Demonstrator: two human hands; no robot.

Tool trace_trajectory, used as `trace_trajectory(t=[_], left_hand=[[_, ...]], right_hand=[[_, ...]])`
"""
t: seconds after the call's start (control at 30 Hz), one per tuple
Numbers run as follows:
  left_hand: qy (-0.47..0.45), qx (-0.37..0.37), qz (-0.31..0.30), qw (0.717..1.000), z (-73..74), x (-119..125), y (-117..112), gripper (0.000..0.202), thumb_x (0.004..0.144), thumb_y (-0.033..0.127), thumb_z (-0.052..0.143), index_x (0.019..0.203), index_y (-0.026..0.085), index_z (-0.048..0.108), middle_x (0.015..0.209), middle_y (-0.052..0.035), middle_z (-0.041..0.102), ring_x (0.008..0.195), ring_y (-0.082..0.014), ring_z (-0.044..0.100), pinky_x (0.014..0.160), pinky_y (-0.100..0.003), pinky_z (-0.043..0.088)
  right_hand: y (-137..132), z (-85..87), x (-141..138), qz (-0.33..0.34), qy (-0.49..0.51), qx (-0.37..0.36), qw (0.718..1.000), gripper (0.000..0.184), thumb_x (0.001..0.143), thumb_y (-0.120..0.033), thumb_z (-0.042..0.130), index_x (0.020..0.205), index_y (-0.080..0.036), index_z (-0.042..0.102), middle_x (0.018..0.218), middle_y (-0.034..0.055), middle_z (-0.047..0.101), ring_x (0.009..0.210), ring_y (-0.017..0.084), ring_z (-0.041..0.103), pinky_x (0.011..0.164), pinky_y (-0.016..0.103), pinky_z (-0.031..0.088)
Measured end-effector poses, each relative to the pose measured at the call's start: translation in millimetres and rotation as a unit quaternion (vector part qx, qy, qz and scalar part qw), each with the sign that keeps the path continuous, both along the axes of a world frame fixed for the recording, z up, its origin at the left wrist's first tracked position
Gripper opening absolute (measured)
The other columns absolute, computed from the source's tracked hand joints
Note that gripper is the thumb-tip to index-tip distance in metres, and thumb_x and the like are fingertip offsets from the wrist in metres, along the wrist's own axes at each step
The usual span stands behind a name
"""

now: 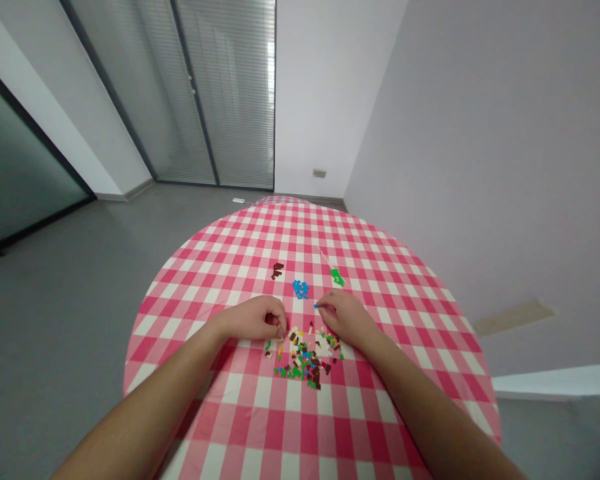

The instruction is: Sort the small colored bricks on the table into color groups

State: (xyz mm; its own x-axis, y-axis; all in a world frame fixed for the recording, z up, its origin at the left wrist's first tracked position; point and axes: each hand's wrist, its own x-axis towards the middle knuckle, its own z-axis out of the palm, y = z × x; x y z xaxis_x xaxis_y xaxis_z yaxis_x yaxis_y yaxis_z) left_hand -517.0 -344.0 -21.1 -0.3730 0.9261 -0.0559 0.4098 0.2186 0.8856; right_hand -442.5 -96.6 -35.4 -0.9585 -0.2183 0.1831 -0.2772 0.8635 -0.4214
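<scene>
My right hand (346, 317) pinches a small blue building brick (317, 306) between thumb and fingertips, just below a cluster of blue bricks (301, 289). At the left edge of a mixed pile of bricks (307, 360), my left hand (256, 319) is curled with thumb and fingers together. Whether anything sits between those fingertips is too small to tell. Green, brown, white, yellow, red and blue pieces make up the pile. Beyond the hands lie a brown brick group (277, 270) on the left and a green brick group (337, 277) on the right.
A red and white checked cloth covers the rounded table (250, 427). Close by on the right stands a plain wall (510, 167). Glass panels with blinds (230, 100) are at the back, and grey floor (80, 280) shows to the left.
</scene>
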Motion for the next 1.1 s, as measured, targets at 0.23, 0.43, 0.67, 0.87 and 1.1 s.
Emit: trace_trajectory(t=[0.23, 0.43, 0.67, 0.87, 1.1], left_hand=[[0.003, -0.010, 0.008, 1.000, -1.7, 0, 0, 0.012, 0.073, 0.009, 0.062, 0.075, 0.015, 0.072, 0.078, -0.0041, 0.067, 0.073, -0.0157, 0.062, 0.071, -0.027, 0.049], [0.007, -0.011, 0.008, 1.000, -1.8, -1, 0, 0.011, 0.073, 0.010, 0.063, 0.075, 0.014, 0.073, 0.078, -0.0042, 0.067, 0.072, -0.0153, 0.062, 0.068, -0.026, 0.048], [0.004, -0.020, 0.011, 1.000, 0.9, 1, 0, 0.012, 0.073, 0.011, 0.062, 0.075, 0.014, 0.073, 0.078, -0.0041, 0.067, 0.070, -0.0148, 0.061, 0.066, -0.026, 0.047], [0.007, -0.016, 0.011, 1.000, 1.4, 1, 0, 0.012, 0.073, 0.010, 0.062, 0.076, 0.014, 0.073, 0.077, -0.0045, 0.067, 0.071, -0.0154, 0.061, 0.066, -0.026, 0.047], [0.007, -0.008, 0.013, 1.000, -0.8, 1, 1, 0.012, 0.072, 0.009, 0.061, 0.074, 0.014, 0.072, 0.076, -0.0033, 0.065, 0.068, -0.0140, 0.059, 0.065, -0.026, 0.047]], right_hand=[[-2, -1.4, -5, -0.017, -0.010, 0.035, 0.999, 0.018, 0.092, -0.020, 0.057, 0.102, -0.015, 0.072, 0.094, 0.0091, 0.070, 0.089, 0.021, 0.063, 0.079, 0.031, 0.047], [-6, 0.3, -8, -0.019, -0.011, 0.063, 0.998, 0.022, 0.097, -0.019, 0.051, 0.098, -0.015, 0.072, 0.092, 0.0095, 0.069, 0.088, 0.021, 0.062, 0.080, 0.032, 0.046], [-4, -3.9, -9, -0.032, -0.002, -0.025, 0.999, 0.022, 0.097, -0.018, 0.048, 0.100, -0.014, 0.070, 0.100, 0.0099, 0.073, 0.092, 0.022, 0.065, 0.084, 0.034, 0.048], [-2, -7.0, -8, -0.025, 0.045, -0.044, 0.998, 0.016, 0.089, -0.015, 0.055, 0.093, -0.018, 0.070, 0.094, 0.0071, 0.074, 0.088, 0.021, 0.067, 0.081, 0.034, 0.051], [-3, -10.0, -9, -0.048, 0.038, -0.015, 0.998, 0.030, 0.087, -0.015, 0.056, 0.114, -0.020, 0.069, 0.109, 0.0081, 0.074, 0.097, 0.023, 0.069, 0.086, 0.036, 0.053]])
